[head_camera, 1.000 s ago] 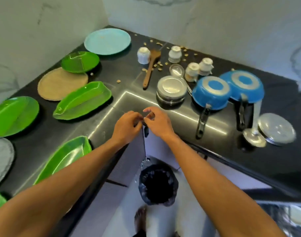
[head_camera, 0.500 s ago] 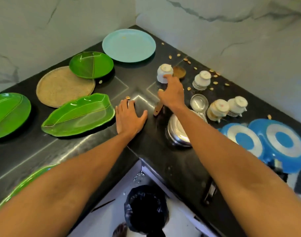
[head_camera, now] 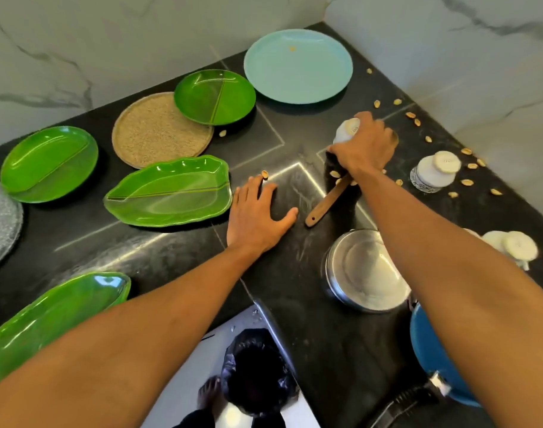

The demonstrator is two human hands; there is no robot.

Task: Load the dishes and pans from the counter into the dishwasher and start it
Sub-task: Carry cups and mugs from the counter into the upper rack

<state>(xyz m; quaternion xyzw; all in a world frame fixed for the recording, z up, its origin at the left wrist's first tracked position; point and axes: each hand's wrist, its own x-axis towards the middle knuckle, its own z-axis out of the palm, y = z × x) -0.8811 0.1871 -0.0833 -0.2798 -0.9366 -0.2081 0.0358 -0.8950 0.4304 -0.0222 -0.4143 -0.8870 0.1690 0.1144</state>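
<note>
My right hand (head_camera: 364, 146) grips an upturned white cup (head_camera: 346, 130) near the back of the black counter (head_camera: 159, 248). A wooden spatula (head_camera: 325, 202) lies just below that hand, its head hidden under it. My left hand (head_camera: 255, 218) rests flat on the counter, fingers spread. Several green leaf-shaped plates (head_camera: 168, 190) lie to the left, with a round green plate (head_camera: 214, 100), a tan woven plate (head_camera: 149, 131) and a light blue plate (head_camera: 298, 64) behind. A steel bowl (head_camera: 365, 270) sits upside down under my right forearm.
More upturned white cups (head_camera: 433, 171) stand at the right, and nut shells (head_camera: 467, 168) are scattered around them. A blue pan (head_camera: 433, 356) shows at the lower right edge. A bin with a black bag (head_camera: 257, 372) stands on the floor below the counter corner. Marble walls close the back.
My right hand reached further back and closed around the white cup. My left hand stays flat on the counter. The camera moved closer to the corner.
</note>
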